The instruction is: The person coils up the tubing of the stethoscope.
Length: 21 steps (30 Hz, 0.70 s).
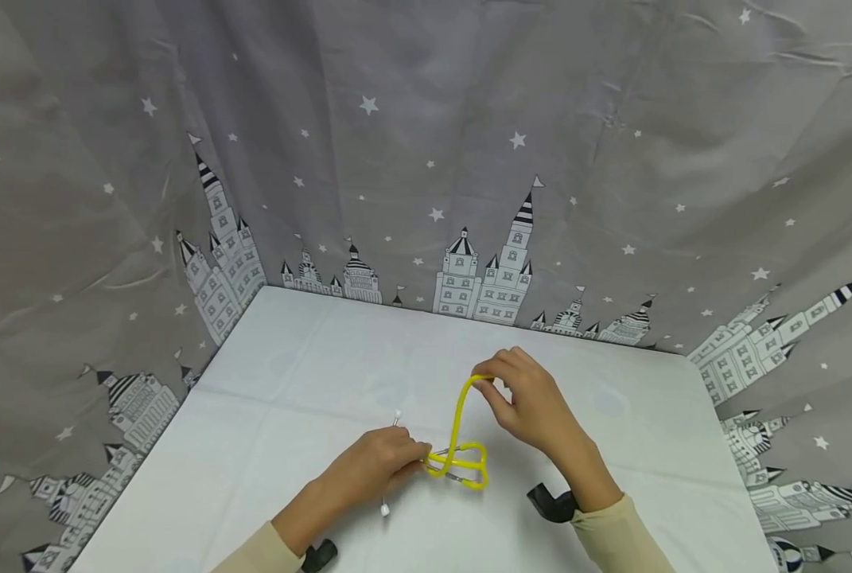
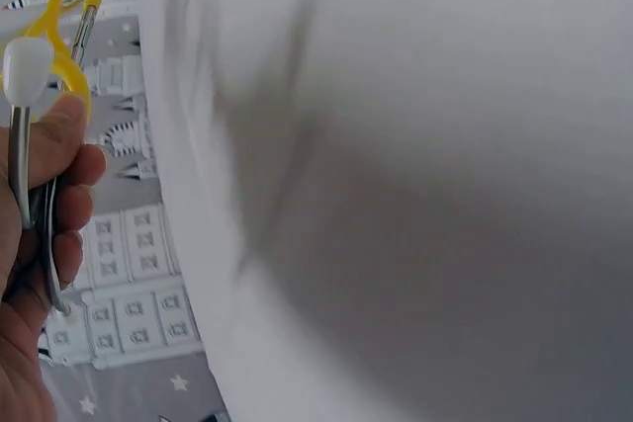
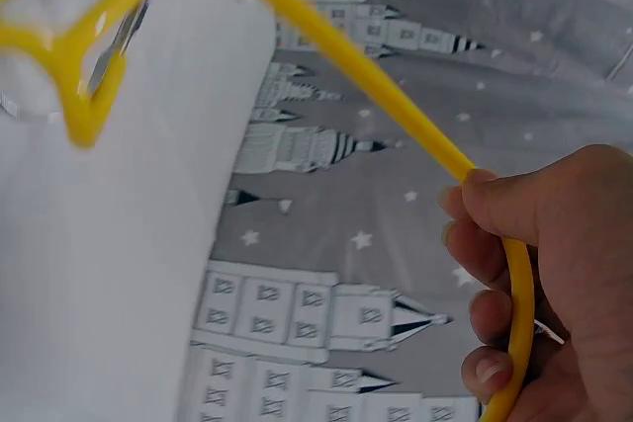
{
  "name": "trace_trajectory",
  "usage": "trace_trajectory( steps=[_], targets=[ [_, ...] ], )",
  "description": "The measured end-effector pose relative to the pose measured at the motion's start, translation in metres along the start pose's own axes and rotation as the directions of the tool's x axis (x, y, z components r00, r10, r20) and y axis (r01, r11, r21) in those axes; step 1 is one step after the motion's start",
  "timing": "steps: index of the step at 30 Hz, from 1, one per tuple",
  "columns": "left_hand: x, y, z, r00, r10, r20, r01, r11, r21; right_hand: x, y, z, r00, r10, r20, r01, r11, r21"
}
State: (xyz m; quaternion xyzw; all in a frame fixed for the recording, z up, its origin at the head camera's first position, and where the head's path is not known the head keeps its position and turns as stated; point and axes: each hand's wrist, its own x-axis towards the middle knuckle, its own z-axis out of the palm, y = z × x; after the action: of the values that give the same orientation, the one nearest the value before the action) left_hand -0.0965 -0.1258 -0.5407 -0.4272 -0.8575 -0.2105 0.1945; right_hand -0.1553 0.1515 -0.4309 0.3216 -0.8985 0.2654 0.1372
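Note:
A stethoscope with yellow tubing (image 1: 458,410), metal ear tubes and white ear tips is held up between both hands over the white tabletop. My left hand (image 1: 371,465) grips its metal ear tubes and part of the looped tubing; one white ear tip (image 2: 28,71) sticks out beside the thumb. In the head view the ear tips show on either side of that hand. My right hand (image 1: 529,398), higher and to the right, pinches the tubing between thumb and fingers. The tubing (image 3: 366,76) slants down into its palm in the right wrist view. The chest piece cannot be made out clearly.
A white-covered table (image 1: 289,350) lies beneath both hands. Grey curtain (image 1: 411,175) printed with castles and stars surrounds its back and sides. Black wrist straps (image 1: 550,503) show at both wrists.

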Motion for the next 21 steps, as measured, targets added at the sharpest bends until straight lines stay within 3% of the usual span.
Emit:
trace_trajectory(
  steps=[5,14,21],
  targets=[
    [0.006,0.013,-0.005,0.997,0.071,0.004,-0.070,0.997,-0.042,-0.002,0.013,0.011,0.996,0.083,0.041,-0.084,0.996,0.020],
    [0.020,0.038,-0.025,0.985,0.159,-0.064,-0.162,0.986,-0.048,-0.010,0.023,0.026,0.977,0.110,0.183,-0.123,0.991,0.059],
    [0.025,0.042,-0.038,0.981,0.150,-0.123,-0.157,0.987,-0.045,-0.017,0.022,0.036,0.945,0.114,0.308,-0.140,0.988,0.063]
  ],
)
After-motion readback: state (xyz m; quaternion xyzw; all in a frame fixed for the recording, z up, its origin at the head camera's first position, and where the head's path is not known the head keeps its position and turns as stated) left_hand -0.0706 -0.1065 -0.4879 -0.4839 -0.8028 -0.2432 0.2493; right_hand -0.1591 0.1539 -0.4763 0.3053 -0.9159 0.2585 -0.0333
